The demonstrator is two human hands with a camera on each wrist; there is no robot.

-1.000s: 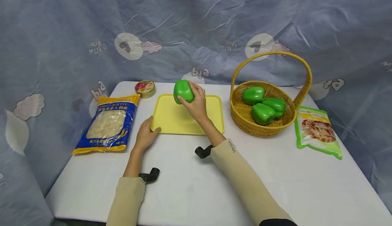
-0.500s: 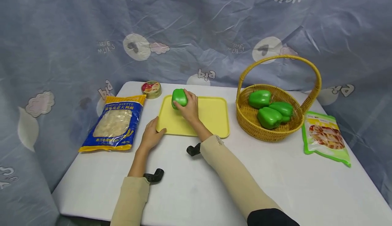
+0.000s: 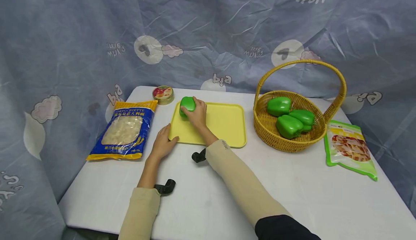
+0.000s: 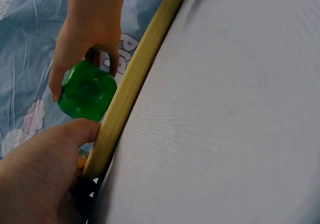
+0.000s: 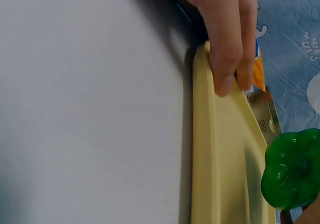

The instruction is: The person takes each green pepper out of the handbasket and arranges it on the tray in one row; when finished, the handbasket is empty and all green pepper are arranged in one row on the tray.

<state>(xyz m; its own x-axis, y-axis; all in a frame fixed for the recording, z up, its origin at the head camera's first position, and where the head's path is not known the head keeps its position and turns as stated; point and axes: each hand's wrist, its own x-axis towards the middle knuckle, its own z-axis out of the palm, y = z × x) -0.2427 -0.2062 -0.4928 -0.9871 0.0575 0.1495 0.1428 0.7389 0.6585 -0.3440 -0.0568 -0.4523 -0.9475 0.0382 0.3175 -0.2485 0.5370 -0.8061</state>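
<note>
In the head view my right hand (image 3: 199, 115) grips a green bell pepper (image 3: 187, 104) over the left part of a shallow yellow tray (image 3: 225, 124). Thumb and fingers lie on opposite sides of the pepper, and its ribbed end shows in both wrist views. My left hand (image 3: 164, 143) holds the tray's near left corner, the thumb on the near rim and the fingers along the left side. From the left wrist, the left thumb (image 4: 80, 131) meets the tray's edge (image 4: 135, 78).
Right of the tray stands a tall-handled wicker basket (image 3: 276, 138) with 3 green peppers (image 3: 289, 126) inside. A green-edged food packet (image 3: 351, 146) lies beyond it. On the left are a blue and yellow pasta bag (image 3: 123, 131) and a round tin (image 3: 163, 94).
My right hand has lowered the pepper toward the left part of the tray. The left hand keeps its place at the tray's corner. The head view has shifted slightly.
</note>
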